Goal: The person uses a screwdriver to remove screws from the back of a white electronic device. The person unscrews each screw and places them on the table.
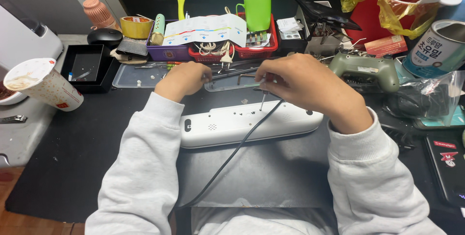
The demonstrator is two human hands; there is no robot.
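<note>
Your right hand (302,82) pinches a thin screwdriver (262,101) — tip down on the white device (232,126) just below your grip; your left hand (183,79) is curled shut beside it — contents hidden.

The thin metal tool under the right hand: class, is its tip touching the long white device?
Touching. The head view shows the thin metal tool, held by the right hand, running straight down with its tip meeting the top of the long white device.
</note>
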